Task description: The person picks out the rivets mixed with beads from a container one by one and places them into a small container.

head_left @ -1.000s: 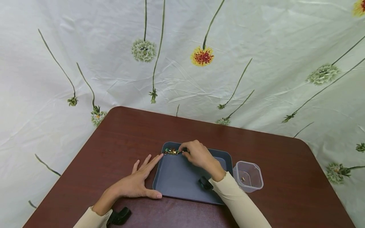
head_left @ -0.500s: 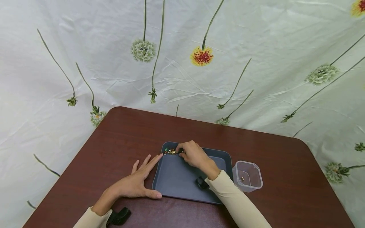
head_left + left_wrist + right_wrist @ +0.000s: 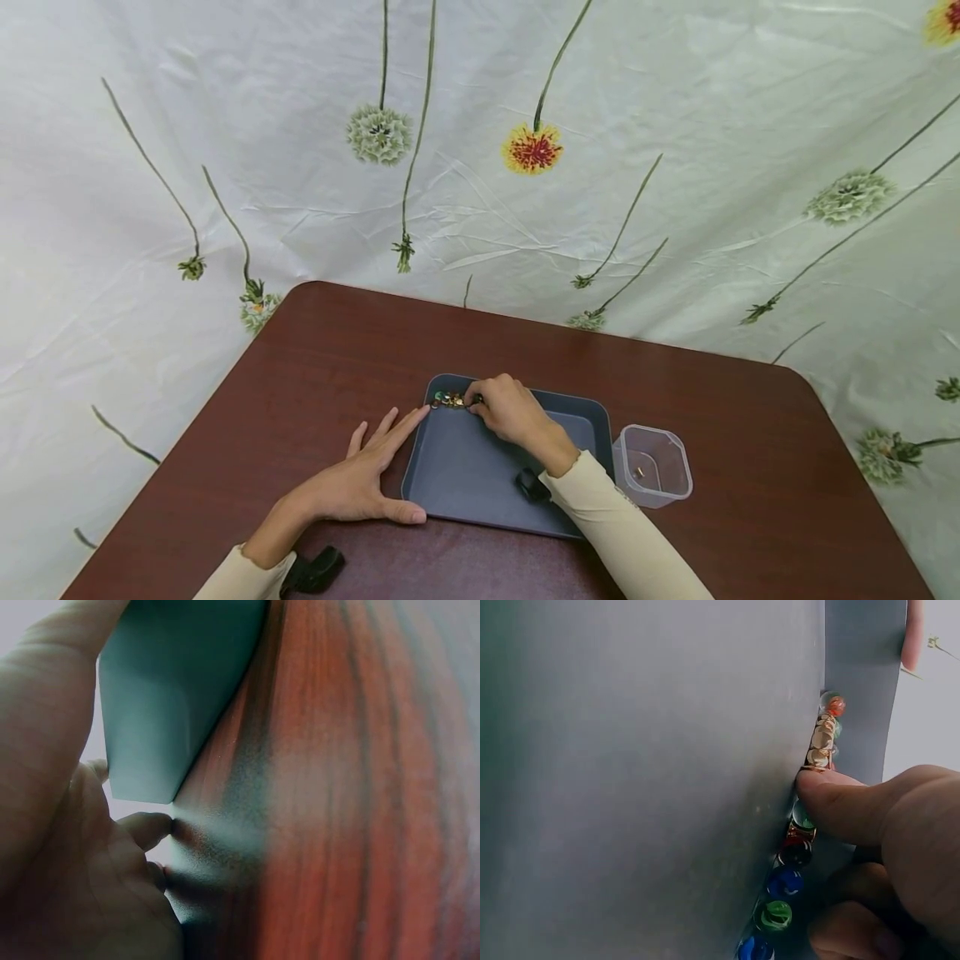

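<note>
Glass marbles [image 3: 785, 883] and small gold pieces [image 3: 822, 739] lie in a row along the far wall of a grey-blue tray [image 3: 480, 475]. My right hand [image 3: 513, 408] reaches over the tray into this row. Its thumb [image 3: 829, 796] presses at the edge of a gold piece, other fingers curled behind; the far side of the pinch is hidden. My left hand [image 3: 360, 483] lies spread on the table, fingertips and thumb at the tray's left edge. In the left wrist view the tray's outer side [image 3: 165, 690] rises beside the palm.
A clear plastic tub [image 3: 663, 498] stands against the tray's right side, with a small gold piece [image 3: 639, 472] inside. The dark red-brown table [image 3: 750, 450] reaches back to a flower-printed cloth [image 3: 465, 183].
My right hand has shifted slightly left along the row, then stayed almost still with its fingertips among the pieces. The left hand, the tray and the tub have not moved.
</note>
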`<act>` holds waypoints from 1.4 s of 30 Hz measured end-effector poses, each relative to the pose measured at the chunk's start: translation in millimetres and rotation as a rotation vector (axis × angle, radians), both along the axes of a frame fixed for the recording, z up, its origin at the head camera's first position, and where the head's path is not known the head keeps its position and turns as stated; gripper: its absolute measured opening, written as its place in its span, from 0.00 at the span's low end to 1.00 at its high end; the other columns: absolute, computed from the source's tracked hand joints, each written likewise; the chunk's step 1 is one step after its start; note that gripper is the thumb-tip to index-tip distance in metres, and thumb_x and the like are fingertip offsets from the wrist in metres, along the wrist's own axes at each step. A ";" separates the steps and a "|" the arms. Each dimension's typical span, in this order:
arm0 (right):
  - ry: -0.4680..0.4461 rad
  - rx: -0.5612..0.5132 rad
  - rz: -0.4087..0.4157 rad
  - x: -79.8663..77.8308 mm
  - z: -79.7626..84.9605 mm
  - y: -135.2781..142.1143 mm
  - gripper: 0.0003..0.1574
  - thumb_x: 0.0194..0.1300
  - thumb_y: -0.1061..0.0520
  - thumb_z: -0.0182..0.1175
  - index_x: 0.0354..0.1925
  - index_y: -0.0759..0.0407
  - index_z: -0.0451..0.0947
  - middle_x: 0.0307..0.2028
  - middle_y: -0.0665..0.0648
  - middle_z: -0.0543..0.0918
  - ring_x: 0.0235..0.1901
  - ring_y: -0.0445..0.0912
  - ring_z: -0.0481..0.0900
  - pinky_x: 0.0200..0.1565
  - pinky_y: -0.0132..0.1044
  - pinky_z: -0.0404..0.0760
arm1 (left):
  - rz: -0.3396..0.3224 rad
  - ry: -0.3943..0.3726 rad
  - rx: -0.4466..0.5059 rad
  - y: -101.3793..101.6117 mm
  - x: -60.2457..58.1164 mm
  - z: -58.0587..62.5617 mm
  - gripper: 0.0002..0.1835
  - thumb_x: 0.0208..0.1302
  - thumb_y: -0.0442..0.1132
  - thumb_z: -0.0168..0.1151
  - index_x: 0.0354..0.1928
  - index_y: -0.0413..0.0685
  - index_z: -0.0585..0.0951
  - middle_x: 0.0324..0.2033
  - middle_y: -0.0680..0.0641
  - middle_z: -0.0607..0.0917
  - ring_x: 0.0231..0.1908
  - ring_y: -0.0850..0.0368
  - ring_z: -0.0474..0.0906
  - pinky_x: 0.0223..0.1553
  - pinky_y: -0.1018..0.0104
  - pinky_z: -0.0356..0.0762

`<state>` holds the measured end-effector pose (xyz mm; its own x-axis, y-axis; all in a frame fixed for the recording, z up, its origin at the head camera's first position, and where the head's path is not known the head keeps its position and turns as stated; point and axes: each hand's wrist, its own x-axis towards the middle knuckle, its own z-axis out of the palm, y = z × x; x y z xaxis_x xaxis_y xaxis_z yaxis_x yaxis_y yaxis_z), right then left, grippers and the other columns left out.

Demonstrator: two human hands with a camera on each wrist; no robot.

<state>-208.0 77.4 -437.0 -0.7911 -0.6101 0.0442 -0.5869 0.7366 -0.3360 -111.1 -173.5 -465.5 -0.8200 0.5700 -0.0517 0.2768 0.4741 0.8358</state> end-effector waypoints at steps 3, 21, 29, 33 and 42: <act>-0.004 0.013 0.005 0.6 -1.0 0.3 0.07 0.70 0.59 0.63 0.44 0.53 0.87 0.40 0.53 0.89 0.25 0.39 0.80 0.26 0.28 0.74 | -0.004 -0.002 0.001 0.2 0.0 -0.2 0.64 0.55 0.51 0.77 0.82 0.59 0.40 0.80 0.46 0.43 0.78 0.34 0.26 0.65 0.28 0.17; -0.012 0.147 0.039 2.3 3.2 -2.3 0.07 0.73 0.60 0.59 0.45 0.53 0.84 0.38 0.51 0.86 0.31 0.41 0.82 0.28 0.28 0.76 | 0.003 0.007 0.000 -1.0 0.3 -0.1 0.64 0.54 0.52 0.77 0.82 0.58 0.40 0.80 0.45 0.44 0.78 0.34 0.27 0.65 0.28 0.17; -0.106 0.109 0.072 1.6 7.4 3.1 0.10 0.72 0.61 0.60 0.49 0.55 0.84 0.42 0.53 0.88 0.34 0.41 0.84 0.31 0.27 0.77 | 0.003 0.007 0.001 0.5 0.4 0.6 0.64 0.54 0.52 0.77 0.82 0.57 0.41 0.80 0.45 0.45 0.78 0.34 0.27 0.65 0.28 0.17; -0.125 0.093 0.076 1.1 8.1 4.8 0.10 0.72 0.59 0.61 0.50 0.56 0.83 0.43 0.54 0.88 0.33 0.41 0.84 0.31 0.28 0.78 | 0.004 0.006 -0.001 0.9 0.2 0.4 0.64 0.54 0.52 0.77 0.82 0.57 0.41 0.80 0.44 0.45 0.78 0.33 0.27 0.65 0.28 0.17; -0.113 0.082 0.078 0.1 5.9 5.9 0.10 0.74 0.57 0.59 0.49 0.55 0.83 0.41 0.53 0.87 0.29 0.38 0.81 0.30 0.27 0.76 | 0.004 0.003 0.005 0.6 -0.1 1.1 0.64 0.54 0.51 0.77 0.82 0.56 0.41 0.80 0.43 0.45 0.77 0.33 0.27 0.65 0.28 0.17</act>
